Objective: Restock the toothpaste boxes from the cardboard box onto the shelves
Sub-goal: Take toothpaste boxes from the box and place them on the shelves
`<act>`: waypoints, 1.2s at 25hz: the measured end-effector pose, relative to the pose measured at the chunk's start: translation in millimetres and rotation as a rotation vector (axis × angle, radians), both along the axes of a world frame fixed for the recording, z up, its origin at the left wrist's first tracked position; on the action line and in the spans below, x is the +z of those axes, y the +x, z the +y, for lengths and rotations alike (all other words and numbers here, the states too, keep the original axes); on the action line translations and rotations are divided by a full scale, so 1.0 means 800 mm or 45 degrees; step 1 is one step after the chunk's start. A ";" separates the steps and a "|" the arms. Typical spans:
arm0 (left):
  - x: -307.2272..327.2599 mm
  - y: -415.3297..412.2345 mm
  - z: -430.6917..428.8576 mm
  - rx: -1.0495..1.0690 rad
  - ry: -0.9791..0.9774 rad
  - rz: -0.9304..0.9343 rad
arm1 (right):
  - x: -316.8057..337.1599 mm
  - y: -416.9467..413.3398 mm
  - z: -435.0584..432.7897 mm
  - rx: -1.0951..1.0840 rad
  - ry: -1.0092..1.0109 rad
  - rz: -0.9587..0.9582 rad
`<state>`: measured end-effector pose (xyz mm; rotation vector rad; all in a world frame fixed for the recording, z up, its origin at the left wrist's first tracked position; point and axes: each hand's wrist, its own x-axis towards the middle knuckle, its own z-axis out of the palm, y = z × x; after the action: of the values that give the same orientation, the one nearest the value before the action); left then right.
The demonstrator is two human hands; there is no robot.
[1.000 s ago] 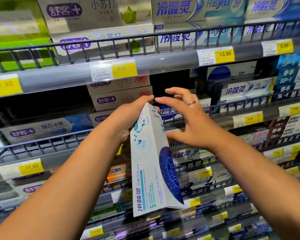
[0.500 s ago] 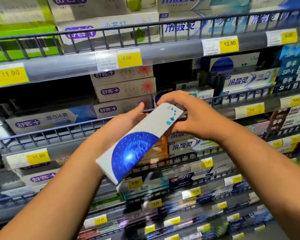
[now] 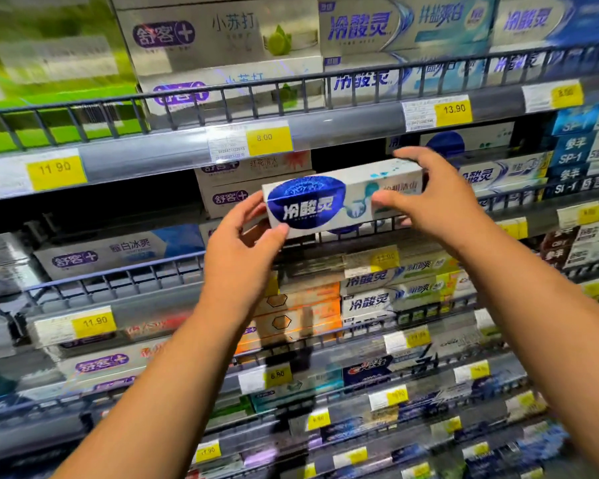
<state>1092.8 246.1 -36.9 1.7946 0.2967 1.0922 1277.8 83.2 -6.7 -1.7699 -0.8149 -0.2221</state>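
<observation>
Head view: toothpaste box [image 3: 343,198] held level at the second shelf's front.
Left hand [image 3: 242,243] fingers pinch its left end, right hand [image 3: 440,202] fingers clasp the right; risk: bottom edge snags the wire rail [image 3: 118,270] if lowered early.

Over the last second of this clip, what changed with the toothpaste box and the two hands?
The toothpaste box swung from upright, through a slant, to level with its blue logo facing the camera, just below the 8.00 price tag. The right hand, open beside it a second ago, now grips its right end; the left hand kept its hold. The shelved boxes stayed put.
</observation>
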 end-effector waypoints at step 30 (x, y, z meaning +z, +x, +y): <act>0.016 0.132 0.036 0.196 0.038 0.513 | -0.016 0.083 0.037 -0.502 -0.147 0.016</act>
<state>1198.6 274.7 -24.2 2.0392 0.6718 0.8325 1344.1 113.0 -19.8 -2.0298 -0.4699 -0.4294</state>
